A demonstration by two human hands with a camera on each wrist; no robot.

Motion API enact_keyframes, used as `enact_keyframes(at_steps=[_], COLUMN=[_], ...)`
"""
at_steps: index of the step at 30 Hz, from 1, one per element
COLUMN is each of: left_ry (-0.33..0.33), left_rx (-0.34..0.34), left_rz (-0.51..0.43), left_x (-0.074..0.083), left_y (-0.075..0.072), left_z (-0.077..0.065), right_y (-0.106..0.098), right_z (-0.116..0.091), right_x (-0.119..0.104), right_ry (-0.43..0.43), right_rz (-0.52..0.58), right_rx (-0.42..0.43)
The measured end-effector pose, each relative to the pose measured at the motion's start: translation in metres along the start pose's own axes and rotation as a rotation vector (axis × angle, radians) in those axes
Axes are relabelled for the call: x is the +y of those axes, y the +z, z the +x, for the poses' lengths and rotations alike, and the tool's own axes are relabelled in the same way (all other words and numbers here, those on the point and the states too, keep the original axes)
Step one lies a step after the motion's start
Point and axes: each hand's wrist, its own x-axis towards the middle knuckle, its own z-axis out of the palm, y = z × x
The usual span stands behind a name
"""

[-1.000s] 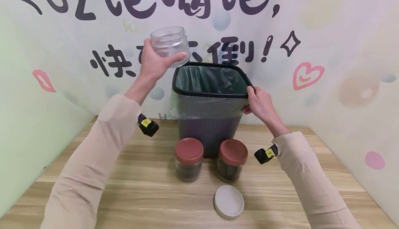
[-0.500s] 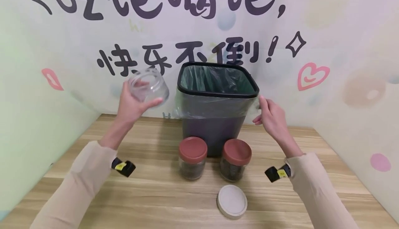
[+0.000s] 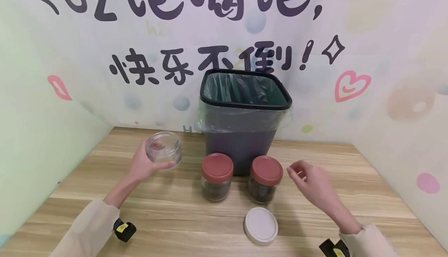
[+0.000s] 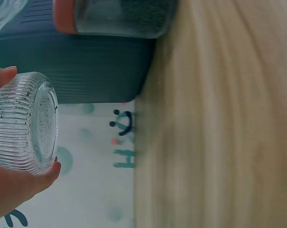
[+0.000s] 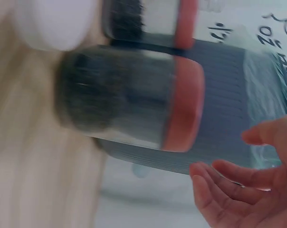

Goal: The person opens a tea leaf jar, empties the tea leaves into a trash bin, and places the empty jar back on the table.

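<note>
My left hand grips an open glass jar from its left side, fingers behind and thumb in front. In the left wrist view the ribbed wall and base of this glass jar show small dark specks, and it is held above the table. Close by the right red-lidded jar is my right hand, its fingers loosely bent with nothing in them. A matching red-lidded jar stands to the left. Dark contents partly fill both. A pale round lid lies in front of them.
A dark trash bin with a clear greenish liner folded over its rim stands behind the two lidded jars. Behind it hangs a printed backdrop. The wood-grain table runs beneath everything.
My left hand has brought the glass jar down and left from above the bin's rim to low over the table. My right hand has let go of the bin's rim and dropped beside the right jar.
</note>
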Motion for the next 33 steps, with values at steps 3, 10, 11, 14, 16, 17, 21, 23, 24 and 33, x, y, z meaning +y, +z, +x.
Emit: enact_keyframes(at_steps=[3,10,11,14,16,17,21,23,24,33], left_ry=[-0.025,-0.051,-0.051,-0.045,-0.046,-0.048,-0.063,-0.069,-0.071,-0.064], left_rx=[-0.032,-0.106,-0.111,-0.124,-0.127,-0.128,-0.127,-0.125,-0.122,-0.127], left_rz=[0.012,0.139,0.156,0.179,0.185,0.184,0.207,0.222,0.229,0.271], left_x=[-0.011,-0.03,-0.032,-0.038,-0.041,-0.042,-0.045,-0.047,-0.047,-0.05], left_y=[0.0,0.0,0.0,0.002,0.003,0.003,0.005,0.006,0.006,0.006], left_z=[-0.004,-0.012,-0.013,-0.016,-0.017,-0.018,-0.02,-0.021,-0.021,-0.025], right_y=[0.01,0.03,0.032,0.037,0.04,0.041,0.045,0.047,0.048,0.056], right_z=[-0.011,-0.024,-0.025,-0.027,-0.028,-0.028,-0.029,-0.029,-0.029,-0.034], right_x=[0.005,0.016,0.017,0.021,0.022,0.022,0.022,0.021,0.021,0.018], right_ry=[-0.033,-0.043,-0.036,-0.027,-0.023,-0.019,0.049,0.067,0.069,-0.014], right_rz=[-0.02,0.009,0.016,0.035,0.045,0.051,0.074,0.084,0.088,0.094], right_rx=[-0.058,-0.153,-0.165,-0.222,-0.25,-0.263,-0.293,-0.301,-0.303,-0.349])
